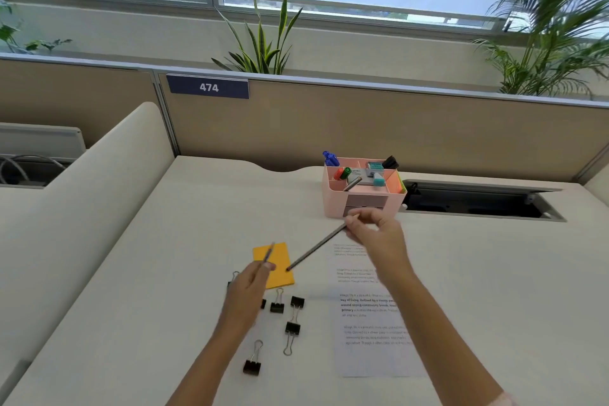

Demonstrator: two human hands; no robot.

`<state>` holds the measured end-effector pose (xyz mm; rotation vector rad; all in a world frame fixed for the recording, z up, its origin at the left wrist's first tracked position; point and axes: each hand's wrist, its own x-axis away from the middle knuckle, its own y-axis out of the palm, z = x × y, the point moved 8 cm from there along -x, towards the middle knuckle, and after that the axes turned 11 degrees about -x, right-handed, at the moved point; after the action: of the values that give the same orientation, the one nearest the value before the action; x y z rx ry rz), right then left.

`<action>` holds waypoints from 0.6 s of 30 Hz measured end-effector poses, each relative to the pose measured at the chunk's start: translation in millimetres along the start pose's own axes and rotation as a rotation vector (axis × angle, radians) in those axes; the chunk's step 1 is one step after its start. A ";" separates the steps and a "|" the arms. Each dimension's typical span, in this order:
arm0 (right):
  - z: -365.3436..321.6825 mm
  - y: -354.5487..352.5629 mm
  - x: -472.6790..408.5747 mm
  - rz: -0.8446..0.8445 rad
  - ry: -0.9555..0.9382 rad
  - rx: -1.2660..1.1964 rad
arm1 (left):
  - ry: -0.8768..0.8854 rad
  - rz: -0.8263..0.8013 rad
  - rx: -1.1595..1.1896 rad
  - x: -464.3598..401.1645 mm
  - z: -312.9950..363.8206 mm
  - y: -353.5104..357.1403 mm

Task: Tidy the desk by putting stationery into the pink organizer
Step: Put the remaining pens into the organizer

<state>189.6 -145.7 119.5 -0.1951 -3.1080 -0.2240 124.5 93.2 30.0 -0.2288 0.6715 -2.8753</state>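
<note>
Clips [252, 367] lie nearest; each hand, left [250, 287] and right [375, 234], pinches a pencil [316, 249] that may snag the crowded organizer [362, 198].

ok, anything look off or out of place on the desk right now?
Nothing damaged or spilled. Black binder clips lie scattered at odd angles beside the orange sticky pad, not yet in the pink organizer. Both hands hold pencils: left hand, right hand.

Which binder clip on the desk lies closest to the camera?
The lone binder clip below the left hand, nearest the bottom edge. The other clips cluster farther up, beside the orange sticky pad.
</note>
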 end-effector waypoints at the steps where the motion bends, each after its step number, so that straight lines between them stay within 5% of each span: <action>1: -15.6 -5.5 -9.7 0.028 -0.093 0.068 | 0.006 0.079 -0.036 -4.3 -9.7 -12.0; 9: -100.8 -5.0 -54.0 0.160 -0.868 0.664 | 0.016 0.435 -0.314 -17.9 -62.3 -64.9; 18: -54.8 21.2 -111.7 -0.035 -0.798 1.114 | 0.063 0.457 -0.339 -16.3 -67.1 -64.2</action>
<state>303.6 -146.5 173.6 -0.2158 -3.2761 1.9335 118.7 181.5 -2.3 -0.0214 1.0657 -2.3328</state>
